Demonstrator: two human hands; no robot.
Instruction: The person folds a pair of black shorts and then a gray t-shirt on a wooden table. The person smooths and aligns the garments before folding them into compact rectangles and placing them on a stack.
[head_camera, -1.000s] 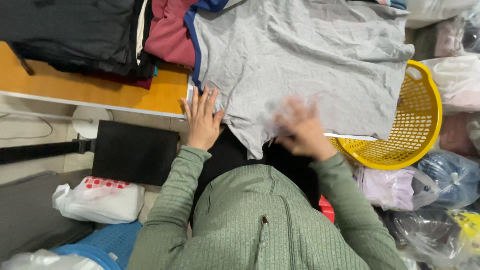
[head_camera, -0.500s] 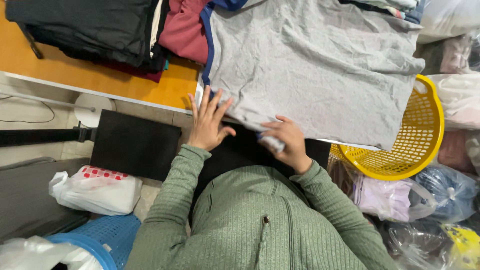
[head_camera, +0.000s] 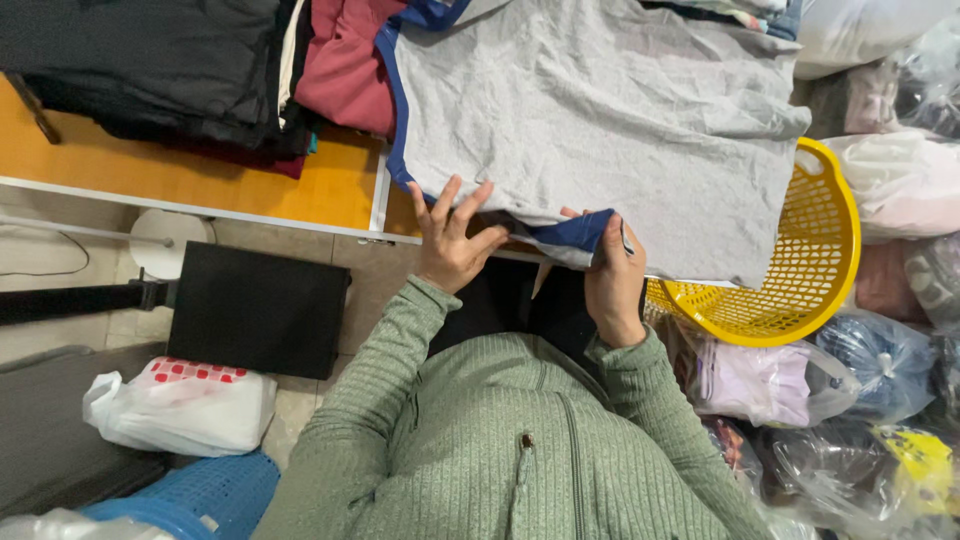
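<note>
A grey T-shirt (head_camera: 600, 110) with blue trim lies spread over an orange table (head_camera: 180, 170). My left hand (head_camera: 452, 240) rests with fingers spread on the shirt's near edge, just over the table's front edge. My right hand (head_camera: 612, 270) grips a folded blue-and-grey part of the shirt (head_camera: 570, 232) at the near edge, lifting it toward my body. My green ribbed sleeves fill the bottom of the view.
Dark and red clothes (head_camera: 200, 70) are piled at the table's far left. A yellow plastic basket (head_camera: 810, 250) stands at the right beside several bagged garments (head_camera: 890, 370). A black box (head_camera: 258, 310), a white bag (head_camera: 180, 405) and a blue basket (head_camera: 190, 500) sit on the floor at left.
My right hand has gone from flat on the shirt to closing on its near edge and turning up the blue part. My left hand stays spread on the edge.
</note>
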